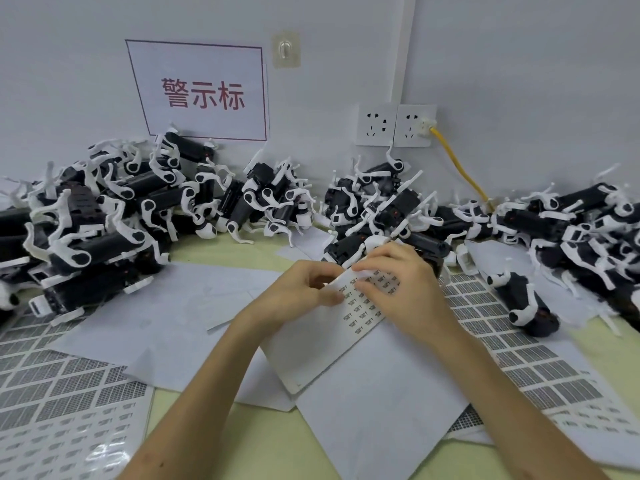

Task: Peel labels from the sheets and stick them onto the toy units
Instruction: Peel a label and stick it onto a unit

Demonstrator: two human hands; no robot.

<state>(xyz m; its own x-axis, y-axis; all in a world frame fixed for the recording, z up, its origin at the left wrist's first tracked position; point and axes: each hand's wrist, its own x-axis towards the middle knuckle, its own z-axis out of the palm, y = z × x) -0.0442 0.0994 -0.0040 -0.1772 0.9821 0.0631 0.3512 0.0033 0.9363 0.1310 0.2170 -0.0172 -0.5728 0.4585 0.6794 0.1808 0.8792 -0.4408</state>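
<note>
My left hand (304,289) has its fingers curled round the upper edge of the label sheet (313,355), the thumb pinching it from the front. My right hand (394,282) pinches the same edge just beside it, thumb lying across the printed rows. I cannot tell whether a label has lifted under the fingertips. The sheet is raised and tilted above the table (242,252), and its lower corner rests on loose white paper (166,306). I judge the sheet thin, light and floppy. It would bow if held by one corner, so bending the backing at the edge seems the way to raise a label's corner. The labels (362,315) are tiny and likely limp and tacky. They are best taken by one corner on a fingertip so they don't fold on themselves. Just beyond the sheet, close against my right knuckles, lies a black-and-white toy unit (348,245). It looks like light, hard plastic with thin white legs that could snag, so I'd grip its black body. To the right of the sheet a single unit (523,303) lies apart. Heaps of toy units (104,220) run beyond the sheet on both sides, and other sheets (69,386) lie flat to its left and right.
</note>
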